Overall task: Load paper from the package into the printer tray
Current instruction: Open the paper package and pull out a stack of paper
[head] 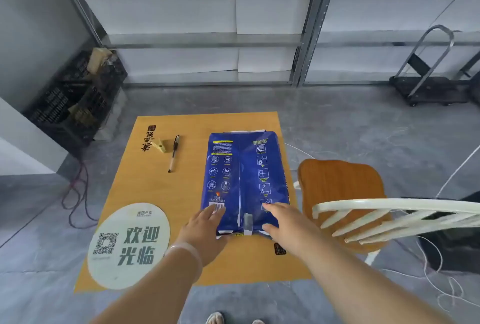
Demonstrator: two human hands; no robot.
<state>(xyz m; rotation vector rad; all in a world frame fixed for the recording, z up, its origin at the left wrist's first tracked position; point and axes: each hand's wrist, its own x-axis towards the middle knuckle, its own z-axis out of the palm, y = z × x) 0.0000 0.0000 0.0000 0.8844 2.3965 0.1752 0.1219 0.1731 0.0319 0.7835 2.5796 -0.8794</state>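
Both hands, left [205,227] and right [281,222], are lying flat, grip apart, on the sealed package [244,180] at frame centre; opening and loading are remaining, no printer showing

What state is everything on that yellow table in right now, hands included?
Paper package: lying flat, seam side up, near end still taped shut.
Left hand: open, fingers spread on the package's near left corner.
Right hand: open, resting on the package's near right corner.
Pen: lying flat, untouched.
Yellow clip: lying beside the pen.
Round sign: flat on the table, overhanging its near left edge.
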